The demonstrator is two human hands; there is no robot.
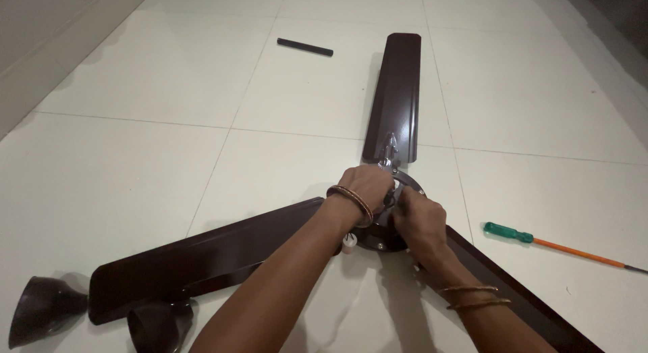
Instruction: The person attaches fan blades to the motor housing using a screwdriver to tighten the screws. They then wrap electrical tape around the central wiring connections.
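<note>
We see a dark brown ceiling fan [398, 110] lying flat on the white tiled floor [135, 157], three blades spread out from the round motor hub [388, 238] near frame centre. Left hand [368, 187] w/ bangle on wrist sits on top of the hub, fingers curled down around smth at the hub's middle; can't tell what exactly, it's hidden under the fingers. Right hand [420, 221] is pressed right beside it, fingers also curled in at the same spot, touching the left hand; what it grips is hidden too. One blade runs away from us, one goes left, one goes lower right under the right forearm. Green-handled screwdriver [553, 245] w/ orange shaft lies on floor right of the hub, apart from both hands. Two dark cup-shaped covers [47, 309] sit at lower left by the left blade's tip. Short black rod [305, 47] lies far up, near the top blade.
</note>
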